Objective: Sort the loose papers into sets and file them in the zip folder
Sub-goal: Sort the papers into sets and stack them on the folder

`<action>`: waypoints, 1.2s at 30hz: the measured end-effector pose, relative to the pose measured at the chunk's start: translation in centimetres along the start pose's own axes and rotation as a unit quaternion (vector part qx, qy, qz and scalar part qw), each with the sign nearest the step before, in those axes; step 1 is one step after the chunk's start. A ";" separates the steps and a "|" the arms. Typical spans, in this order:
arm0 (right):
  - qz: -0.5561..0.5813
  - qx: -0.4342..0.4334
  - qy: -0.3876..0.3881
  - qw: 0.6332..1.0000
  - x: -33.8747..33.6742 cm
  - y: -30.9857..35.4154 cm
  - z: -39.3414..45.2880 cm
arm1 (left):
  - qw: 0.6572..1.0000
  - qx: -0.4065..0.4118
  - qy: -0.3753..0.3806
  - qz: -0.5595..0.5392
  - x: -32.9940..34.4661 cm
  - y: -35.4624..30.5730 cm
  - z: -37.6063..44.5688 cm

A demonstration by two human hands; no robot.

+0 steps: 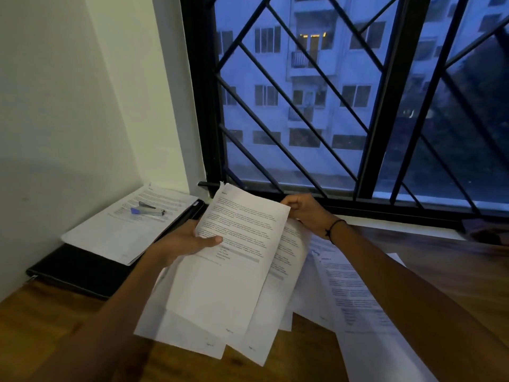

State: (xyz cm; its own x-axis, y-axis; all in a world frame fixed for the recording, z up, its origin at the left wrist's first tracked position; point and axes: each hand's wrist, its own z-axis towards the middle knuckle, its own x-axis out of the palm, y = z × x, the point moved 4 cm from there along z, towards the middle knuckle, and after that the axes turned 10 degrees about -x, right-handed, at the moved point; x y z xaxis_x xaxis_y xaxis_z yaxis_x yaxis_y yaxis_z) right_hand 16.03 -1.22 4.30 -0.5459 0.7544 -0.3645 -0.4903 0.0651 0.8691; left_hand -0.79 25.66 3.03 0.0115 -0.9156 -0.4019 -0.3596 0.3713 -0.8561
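I hold a fanned bundle of printed white papers point(231, 271) above the wooden table. My left hand point(181, 241) grips the bundle's left edge, thumb lying across the top sheet. My right hand point(305, 213) pinches the top right corner of the sheets. More loose papers point(355, 293) lie spread on the table under my right forearm. The black zip folder point(82, 271) lies flat and shut at the left by the wall. A stack of papers point(129, 230) rests on the folder, with a blue and silver stapler point(147, 209) on top.
The wooden table point(49, 323) meets a white wall on the left. A window with a black metal grille point(316, 106) runs along the far edge. A dark object point(487, 232) lies on the sill at the far right.
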 end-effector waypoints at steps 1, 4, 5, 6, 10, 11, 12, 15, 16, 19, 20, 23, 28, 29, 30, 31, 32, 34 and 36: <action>0.005 0.008 -0.007 1.000 -0.2 0.0 0.1 | 1.000 0.003 0.001 -0.007 0.1 -0.1 0.1; 0.009 0.069 -0.058 0.996 -0.8 0.1 -0.2 | 0.998 0.028 -0.025 -0.044 -0.1 -0.3 0.3; 0.014 0.093 -0.083 0.992 -1.0 0.2 -0.6 | 0.997 0.038 -0.038 -0.057 -0.3 -0.3 0.4; 0.024 0.118 -0.107 0.987 -1.2 0.4 -1.1 | 0.995 0.045 -0.051 -0.069 -0.6 -0.4 0.4; 0.113 0.170 -0.109 0.973 -0.5 -1.0 -2.9 | 0.986 0.068 -0.082 -0.128 -1.5 -0.6 0.7; 0.150 0.155 -0.083 0.973 0.2 -1.2 -3.1 | 0.983 0.073 -0.090 -0.145 -1.4 -0.7 0.8; 0.182 0.130 -0.056 0.973 0.9 -1.4 -3.1 | 0.979 0.080 -0.093 -0.162 -1.3 -0.9 0.9; 0.183 0.036 0.001 0.982 3.1 -1.0 -2.5 | 0.967 0.095 -0.082 -0.222 -0.5 -1.4 1.4; 0.175 0.010 0.009 0.984 3.7 -0.6 -2.3 | 0.961 0.100 -0.073 -0.246 -0.2 -1.6 1.6; 0.175 -0.027 0.001 0.984 4.4 0.9 -1.3 | 0.943 0.116 -0.039 -0.310 0.8 -2.7 2.1; 0.169 -0.033 -0.009 0.985 4.4 1.3 -1.0 | 0.939 0.120 -0.031 -0.321 1.1 -3.2 2.1; 0.150 -0.051 -0.056 0.986 4.0 2.5 -0.2 | 0.933 0.124 -0.040 -0.335 1.5 -4.5 1.9; 0.160 -0.091 -0.141 0.973 2.7 4.9 0.4 | 0.917 0.161 -0.086 -0.354 0.0 -6.9 1.3; 0.164 -0.099 -0.148 0.970 2.5 5.3 0.4 | 0.915 0.171 -0.095 -0.353 -0.1 -7.5 1.0; 0.164 -0.105 -0.152 0.969 2.4 5.5 0.5 | 0.915 0.178 -0.104 -0.347 -0.2 -7.9 0.8; 0.162 -0.107 -0.152 0.969 2.5 5.4 0.5 | 0.915 0.184 -0.108 -0.341 -0.1 -8.1 0.8; 0.156 -0.102 -0.150 0.971 2.6 5.3 0.5 | 0.916 0.185 -0.111 -0.337 0.0 -7.9 0.9; 0.140 -0.084 -0.138 0.977 3.0 4.5 0.1 | 0.922 0.178 -0.114 -0.323 0.5 -7.1 1.0; 0.133 -0.072 -0.130 0.980 3.3 3.7 -0.3 | 0.930 0.169 -0.114 -0.305 0.8 -6.0 1.2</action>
State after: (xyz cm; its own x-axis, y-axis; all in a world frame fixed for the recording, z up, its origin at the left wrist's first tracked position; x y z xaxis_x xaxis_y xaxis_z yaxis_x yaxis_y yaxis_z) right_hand 12.22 1.36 6.21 -0.4843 0.8747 -0.0185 -0.4551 -0.2338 0.8592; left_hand 2.47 22.93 7.45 0.3294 -0.9293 0.1669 0.0915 -0.1445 -0.9853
